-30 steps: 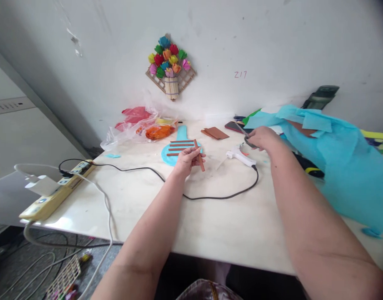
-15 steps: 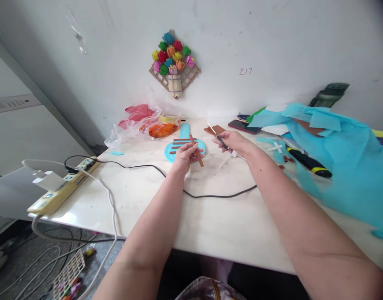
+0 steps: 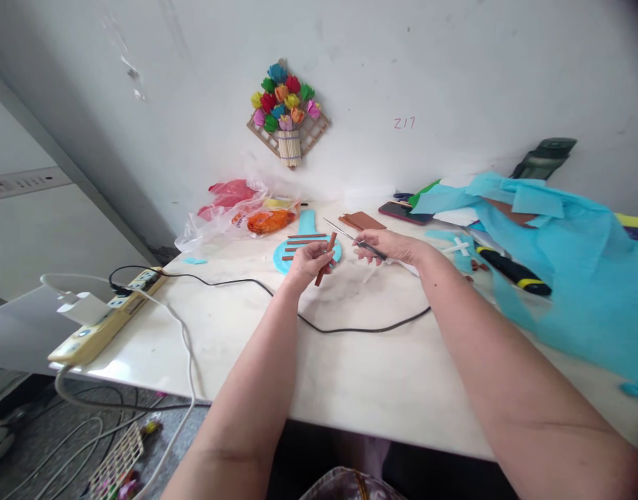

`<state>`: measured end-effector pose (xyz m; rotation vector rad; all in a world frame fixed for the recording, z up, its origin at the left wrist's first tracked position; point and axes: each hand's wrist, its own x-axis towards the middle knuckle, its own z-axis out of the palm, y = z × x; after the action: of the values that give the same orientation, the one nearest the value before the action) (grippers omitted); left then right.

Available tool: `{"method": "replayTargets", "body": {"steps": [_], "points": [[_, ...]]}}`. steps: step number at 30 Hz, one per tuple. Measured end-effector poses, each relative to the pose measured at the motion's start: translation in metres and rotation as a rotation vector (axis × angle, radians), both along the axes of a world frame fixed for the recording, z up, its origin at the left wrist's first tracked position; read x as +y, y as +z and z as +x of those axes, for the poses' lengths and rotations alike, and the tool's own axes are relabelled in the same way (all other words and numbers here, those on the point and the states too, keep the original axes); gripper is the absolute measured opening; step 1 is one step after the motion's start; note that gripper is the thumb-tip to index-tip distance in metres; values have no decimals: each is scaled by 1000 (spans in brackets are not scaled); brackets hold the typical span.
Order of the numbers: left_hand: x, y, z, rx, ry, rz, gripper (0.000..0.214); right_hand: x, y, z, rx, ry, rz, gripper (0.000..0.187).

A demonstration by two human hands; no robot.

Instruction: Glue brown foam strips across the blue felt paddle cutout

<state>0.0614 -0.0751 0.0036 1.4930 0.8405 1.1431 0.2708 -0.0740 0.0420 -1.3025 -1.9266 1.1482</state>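
My left hand (image 3: 310,262) pinches a narrow brown strip (image 3: 319,280), tilted with its upper end leaning right. Beneath that hand lies a round light-blue piece (image 3: 278,258) with a tab at its far side, and several brown strips (image 3: 304,237) rest across it. In my right hand (image 3: 384,246) is a pair of scissors (image 3: 346,232) with dark handles, its blades pointing left toward the top of the held strip, apart from it. Brown sheet pieces (image 3: 364,221) lie on the table just behind the scissors.
Light-blue sheet material (image 3: 584,278) and a black-and-yellow tool (image 3: 514,271) lie at right, near a phone (image 3: 405,212). Plastic bags (image 3: 230,208) sit back left. A black cable (image 3: 350,329) crosses the table to a power strip (image 3: 107,316). Paper flowers (image 3: 284,104) hang on the wall.
The brown strip in my left hand has turned, its top now leaning right instead of left. The scissors have swung lower, their blades now pointing left toward the strip.
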Motion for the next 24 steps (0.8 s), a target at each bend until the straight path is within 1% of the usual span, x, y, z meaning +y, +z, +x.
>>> {"method": "replayTargets", "body": {"steps": [4,8,11,13,16,18,21,24], "points": [[1,-3,-5,-35,-62,-38,43,-1,2,3,-112,39,-7,34],[2,-7,-9,-71,-129,-89,45,-4,6,1,-139,110,-30,29],[2,-7,-10,-135,-125,-126,41,-2,4,-1,-101,97,-51,26],[2,-6,-10,-222,-99,-128,37,0,0,-5,15,27,-40,29],[4,-3,-8,-411,-14,-93,31,2,-6,-19,245,-135,-16,34],[6,-3,-7,-519,68,-76,28,1,-9,-32,325,-146,-63,38],[9,-6,-6,-611,169,-95,25,-4,-13,-52,371,-151,-105,42],[11,-9,-4,-664,219,-123,24,-8,-18,-66,393,-150,-96,43]]}}
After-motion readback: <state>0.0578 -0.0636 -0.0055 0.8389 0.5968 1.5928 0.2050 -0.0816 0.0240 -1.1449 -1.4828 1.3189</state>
